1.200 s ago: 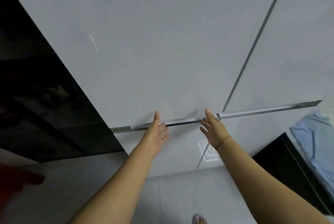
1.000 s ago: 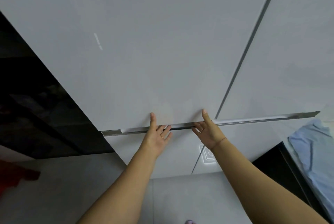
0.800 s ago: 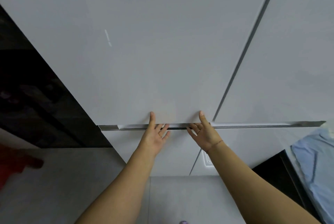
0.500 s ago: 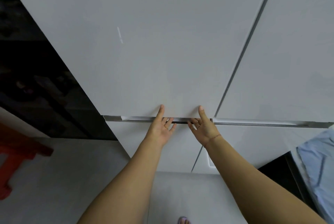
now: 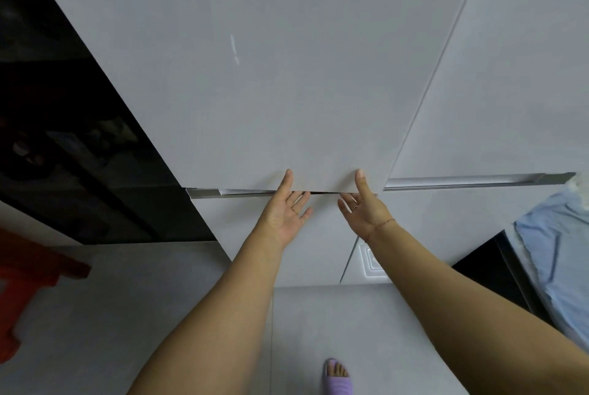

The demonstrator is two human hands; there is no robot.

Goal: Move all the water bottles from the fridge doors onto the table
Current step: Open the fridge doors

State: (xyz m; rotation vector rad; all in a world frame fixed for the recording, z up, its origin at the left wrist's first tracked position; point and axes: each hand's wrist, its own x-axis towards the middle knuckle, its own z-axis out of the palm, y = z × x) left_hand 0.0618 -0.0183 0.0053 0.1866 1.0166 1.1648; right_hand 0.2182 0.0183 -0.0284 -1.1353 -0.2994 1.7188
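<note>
Opening the fridge is the step in hand: both hands hook under the bottom lip of the upper left door [image 5: 255, 76], so no bottle has been reached and none shows, since the water bottles are presumably hidden behind the closed panels, and the table is out of view too. The left hand [image 5: 283, 213] has its thumb pressed flat on the door face and its fingers curled up into the recessed metal handle channel [image 5: 207, 193]; the right hand [image 5: 366, 213] mirrors it just beside, near the seam with the upper right door [image 5: 494, 76]. Whether the hidden fingertips grip firmly I cannot tell. Next, I judge, comes a steady outward pull, swinging the panel wide enough to expose its shelves. The doors are flat, glossy pale grey slabs with thin dark seams; the handle strip is brushed and angular.
</note>
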